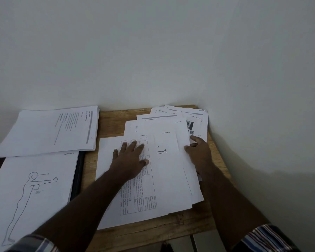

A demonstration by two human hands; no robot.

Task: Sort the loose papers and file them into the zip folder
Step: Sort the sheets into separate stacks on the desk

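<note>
Nearest me, my two striped plaid shirt cuffs [267, 237] show at the bottom edge, both forearms reaching forward over the light brown wooden worktop [153, 231]. At near left lies a white sheet with a line drawing of a standing figure, arm outstretched [35, 190], resting on the black zip folder [78, 179], of which only a dark edge shows along the sheet's right side and a strip at far left. The folder's long axis runs away from me, tilted slightly rightward.

At centre, my left hand [130, 160] lies flat, fingers spread and straight, palm pressing on a white printed sheet bearing a ruled table [135, 193]. That sheet's long axis points away from me. Just right of it, my right hand [198, 153] rests on the right edge of the fanned stack of loose white papers [171, 179], fingers loosely extended, thumb against the sheets; whether it pinches a sheet I cannot tell.

Farther left, a second white stapled stack of printed pages [49, 131] overlaps the figure sheet's far edge, turned sideways. Farther right, more loose sheets [189, 117] fan toward the pale wall [153, 51].
</note>
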